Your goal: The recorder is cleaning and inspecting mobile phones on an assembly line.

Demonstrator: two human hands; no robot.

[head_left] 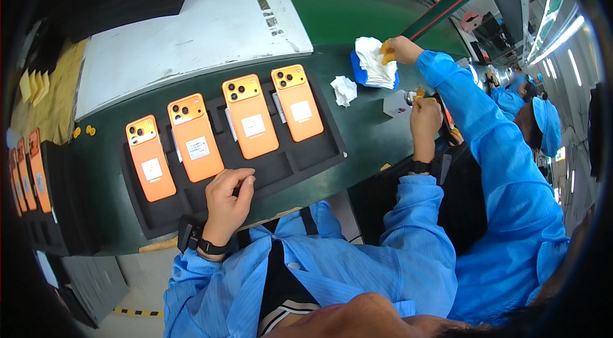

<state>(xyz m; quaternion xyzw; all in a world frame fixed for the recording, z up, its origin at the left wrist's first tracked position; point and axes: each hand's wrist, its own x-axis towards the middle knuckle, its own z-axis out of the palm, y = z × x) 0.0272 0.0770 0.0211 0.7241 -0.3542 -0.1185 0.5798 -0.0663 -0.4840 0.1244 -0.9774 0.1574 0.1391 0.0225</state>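
Note:
My left hand [228,202] is loosely curled over the near edge of a black foam tray [265,175], with nothing visible in its fingers. In the tray stand several orange phones, backs up, each with a white label; the second phone from the left [194,140] is closest to that hand. My right hand [425,122] is closed at the right, yellow finger covers on its tips. Its fingers are beside a white container with a metallic top [396,104]; what they grip is too small to name. Another person's hand [403,50] touches white wipes [377,60] in a blue box.
A crumpled white wipe [344,91] lies on the green table, right of the tray. Yellow finger covers [89,130] lie at the left, near another dark tray with orange phones [38,169]. The co-worker's blue sleeve [491,140] reaches past my right arm. A white board [198,15] lies behind.

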